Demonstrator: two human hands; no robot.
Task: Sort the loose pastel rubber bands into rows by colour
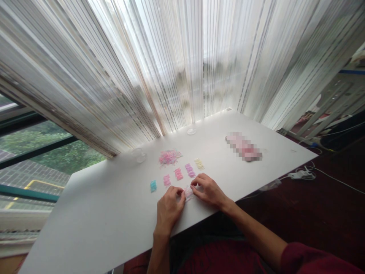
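Close to the table's front edge, a small bundle of thin pale pink strands (188, 192) lies between my hands. My left hand (172, 203) is closed in a pinch at the bundle's left end. From the other side, my right hand (207, 190) pinches at its right end, thumb and forefinger together. Just beyond them runs a slanting row of small strand bundles: teal (153, 185), pink (167, 180), coral-red (178, 174), purple (189, 170) and pale yellow (199, 164). Behind the row sits a loose tangled heap of mixed, mostly pink strands (169, 157). The strands' exact kind is too small to make out.
On the right of the white table (114, 213) lies a pixelated pink item (243, 146). Two clear round pieces, one at the back (191, 131) and one at the left (140, 156), stand near the sheer curtain (176, 76). A white power strip (302, 174) with cables is beyond the right edge.
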